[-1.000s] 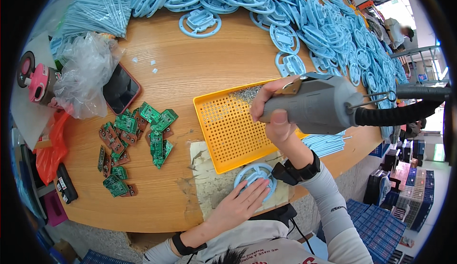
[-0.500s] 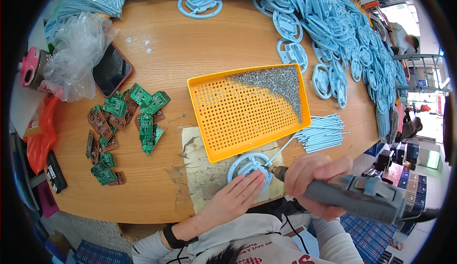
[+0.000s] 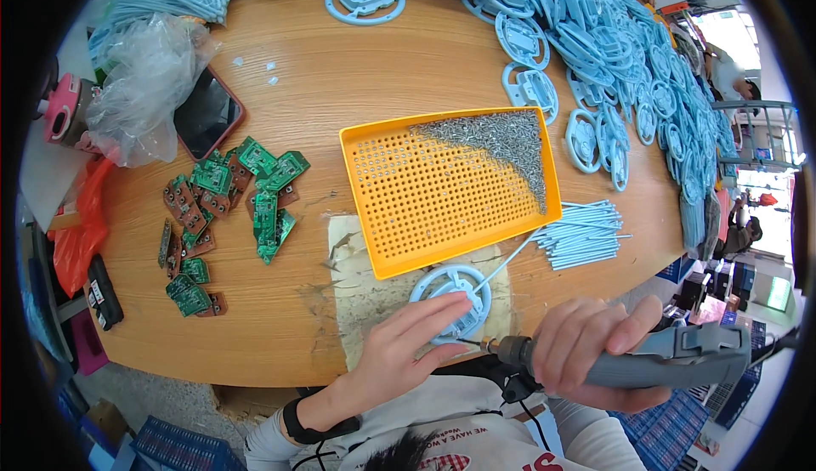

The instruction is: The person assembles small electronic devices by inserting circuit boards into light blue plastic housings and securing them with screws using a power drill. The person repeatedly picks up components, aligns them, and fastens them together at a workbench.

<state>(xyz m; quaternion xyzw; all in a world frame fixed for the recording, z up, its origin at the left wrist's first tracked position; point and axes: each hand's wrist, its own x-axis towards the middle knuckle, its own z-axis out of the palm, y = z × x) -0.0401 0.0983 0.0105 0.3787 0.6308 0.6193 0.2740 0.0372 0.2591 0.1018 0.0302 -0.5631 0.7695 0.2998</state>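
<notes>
My right hand (image 3: 586, 343) is wrapped round a grey electric screwdriver (image 3: 680, 359), its bit pointing left at the near edge of a light-blue round plastic part (image 3: 483, 308). My left hand (image 3: 408, 343) lies over that part with its fingers stretched out flat and its thumb apart, close to the bit. Part of the ring and its middle is hidden under the fingers. A thin light-blue rod (image 3: 510, 260) runs from the ring's upper right up to the tray. Beneath the part is a worn, pale mat (image 3: 350, 288). Whether the bit touches a screw cannot be made out.
A yellow perforated tray (image 3: 382, 265) of small screws stands just beyond the part. Light-blue rods (image 3: 582, 235) lie to its right, green circuit boards (image 3: 265, 216) to its left. A phone (image 3: 206, 116) and plastic bag (image 3: 144, 88) lie farther left. Light-blue parts (image 3: 603, 46) are heaped at the back right.
The screwdriver has moved nearer to me, its bit from the ring's right side to its near edge. My left thumb has spread away from the fingers. The view has shifted slightly.
</notes>
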